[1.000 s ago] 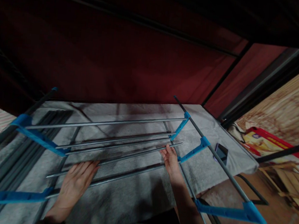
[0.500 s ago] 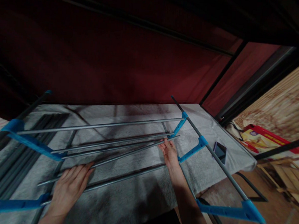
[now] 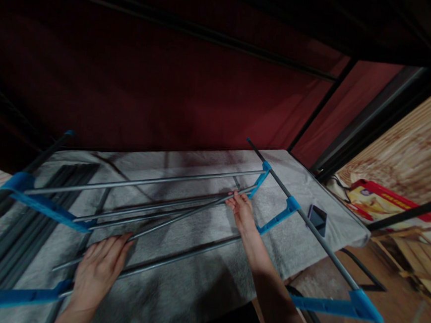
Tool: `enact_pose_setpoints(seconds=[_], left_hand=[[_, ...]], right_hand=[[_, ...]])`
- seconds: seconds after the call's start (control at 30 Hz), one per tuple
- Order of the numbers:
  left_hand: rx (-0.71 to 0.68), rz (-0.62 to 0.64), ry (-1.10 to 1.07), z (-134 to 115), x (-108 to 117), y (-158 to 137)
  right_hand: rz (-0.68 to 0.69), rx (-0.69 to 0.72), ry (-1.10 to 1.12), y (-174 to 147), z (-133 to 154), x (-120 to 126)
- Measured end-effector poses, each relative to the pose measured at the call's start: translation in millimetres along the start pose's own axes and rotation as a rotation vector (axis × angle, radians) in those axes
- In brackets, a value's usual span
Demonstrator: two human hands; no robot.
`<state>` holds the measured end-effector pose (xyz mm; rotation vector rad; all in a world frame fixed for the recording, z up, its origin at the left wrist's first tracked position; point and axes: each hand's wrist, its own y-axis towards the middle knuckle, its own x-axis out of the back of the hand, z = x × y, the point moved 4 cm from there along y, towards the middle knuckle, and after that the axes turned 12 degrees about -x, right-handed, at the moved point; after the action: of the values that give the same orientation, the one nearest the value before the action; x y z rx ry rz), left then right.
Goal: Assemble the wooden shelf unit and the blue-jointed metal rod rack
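Observation:
A thin grey metal tube [image 3: 179,218] slants across the rack frame, held near both ends. My left hand [image 3: 100,267] is closed over its near-left part, the fingertips hidden beneath. Close to the tube's far right end, my right hand [image 3: 240,208] pinches it beside a blue plastic bracket [image 3: 260,181]. Further tubes [image 3: 152,206] run behind it, from a left blue bracket [image 3: 53,208] towards the right side. Nearer me, another tube [image 3: 178,257] crosses between the sides. A second right-hand blue bracket [image 3: 278,216] sits on the long side pole [image 3: 328,250].
Several dark grey tubes [image 3: 20,225] lie at the left on a grey cloth-covered surface [image 3: 205,290]. A phone [image 3: 317,219] rests at the right. Beyond the edge are a red and yellow box [image 3: 387,202] and a wooden stool [image 3: 408,266]. Dark red fabric [image 3: 169,88] hangs behind.
My right hand has lifted the tube's right end slightly, away from me and towards the far right bracket. My left hand stays nearly in place on it.

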<state>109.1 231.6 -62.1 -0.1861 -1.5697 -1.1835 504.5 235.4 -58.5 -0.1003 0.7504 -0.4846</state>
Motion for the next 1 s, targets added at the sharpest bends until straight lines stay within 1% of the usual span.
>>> enact_pose_setpoints(seconds=[0.3, 0.53, 0.67, 0.87, 1.0], left_hand=[[0.015, -0.015, -0.006, 1.9, -0.2, 5.6], [-0.012, -0.015, 0.040, 3.4, -0.6, 11.7], [-0.019, -0.015, 0.063, 6.0, 2.2, 16.2], [-0.018, -0.061, 0.106, 13.9, 8.8, 26.5], [0.004, -0.072, 0.121, 17.8, 13.9, 33.7]], right_hand=[[0.028, 0.016, -0.036, 7.5, 6.2, -1.1], [0.036, 0.001, -0.015, 10.3, 10.0, -1.9], [0.040, 0.006, -0.016, 10.8, 10.9, -1.4], [0.066, 0.000, 0.001, 11.0, 13.8, -3.9], [0.045, 0.005, -0.017, 9.4, 14.2, -1.6]])
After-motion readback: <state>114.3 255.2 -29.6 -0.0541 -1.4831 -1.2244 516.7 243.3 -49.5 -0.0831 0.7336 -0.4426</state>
